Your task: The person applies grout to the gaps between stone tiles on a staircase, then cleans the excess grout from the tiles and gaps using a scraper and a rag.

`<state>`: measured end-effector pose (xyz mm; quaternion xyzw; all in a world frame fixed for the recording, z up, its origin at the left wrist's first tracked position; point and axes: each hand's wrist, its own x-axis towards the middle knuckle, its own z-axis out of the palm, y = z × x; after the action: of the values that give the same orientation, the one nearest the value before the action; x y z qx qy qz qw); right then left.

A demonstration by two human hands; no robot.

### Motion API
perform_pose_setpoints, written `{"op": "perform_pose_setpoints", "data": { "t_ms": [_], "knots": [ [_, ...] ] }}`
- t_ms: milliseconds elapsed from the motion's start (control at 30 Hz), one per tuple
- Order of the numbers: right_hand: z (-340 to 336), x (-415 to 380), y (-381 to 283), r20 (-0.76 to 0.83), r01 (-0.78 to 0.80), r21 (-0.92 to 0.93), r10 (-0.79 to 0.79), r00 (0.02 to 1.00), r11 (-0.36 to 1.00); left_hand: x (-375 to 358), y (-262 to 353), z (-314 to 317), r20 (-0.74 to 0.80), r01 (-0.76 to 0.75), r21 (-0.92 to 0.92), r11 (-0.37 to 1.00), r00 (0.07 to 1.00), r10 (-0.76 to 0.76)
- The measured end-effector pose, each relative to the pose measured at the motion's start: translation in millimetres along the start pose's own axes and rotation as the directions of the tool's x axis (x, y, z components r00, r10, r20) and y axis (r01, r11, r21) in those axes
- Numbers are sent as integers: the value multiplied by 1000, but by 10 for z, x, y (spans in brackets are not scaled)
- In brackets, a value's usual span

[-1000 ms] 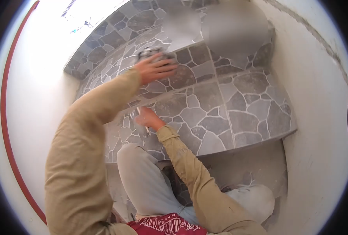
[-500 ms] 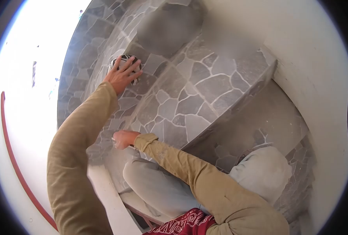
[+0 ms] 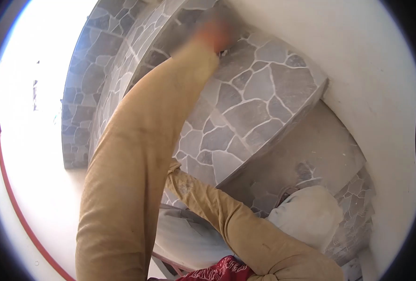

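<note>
My left hand reaches far forward over the stone-clad step, at the upper middle of the view. It is blurred, so its fingers do not show. Just below it peeks a small dark-and-white bit, perhaps part of the patterned black-and-white wad from the earlier frame. The tan left sleeve crosses the view and covers my right hand. Only the right sleeve shows, its cuff ending behind the left arm. Beneath the left arm lies the step's top, grey irregular stones with pale joints.
A pale wall borders the step on the right. The step's edge drops to a lower grey level. My bent knees in pale trousers are close below. A red strip curves along the bright left side.
My left hand has moved forward and right, away from where it pressed the patterned wad on the step. The left sleeve now hides my right hand, and the view has shifted slightly.
</note>
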<state>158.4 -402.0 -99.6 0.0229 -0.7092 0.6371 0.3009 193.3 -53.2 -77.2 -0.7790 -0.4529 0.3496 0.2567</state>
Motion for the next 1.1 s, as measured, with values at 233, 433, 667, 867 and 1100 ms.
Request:
{"op": "perform_pose_setpoints", "data": {
  "t_ms": [233, 433, 667, 867, 1100],
  "knots": [
    [216, 47, -173, -49, 168, -72, -172, 984, 983, -2329, 286, 842, 124, -225, -100, 969, 964, 236],
    [290, -147, -462, 608, 27, -312, 178, 774, 950, -3803, 132, 103, 479, 490, -709, 507, 862, -165],
    [-916, 54, -170, 104, -76, -133, 91, 990, 988, -4691, -987, -113, -191, 634, -713, 301, 237, -953],
    [-2117, 72, 156, -908, -446, -205, 1, 419, 871, -4174, -460, 670, -160, 479, -877, -28, -346, -924],
    [-2084, 387, 394, -765, -490, -601, -277, 582, 632, -4026, -386, 892, 88, 520, -852, -68, 13, -996]
  ]
}}
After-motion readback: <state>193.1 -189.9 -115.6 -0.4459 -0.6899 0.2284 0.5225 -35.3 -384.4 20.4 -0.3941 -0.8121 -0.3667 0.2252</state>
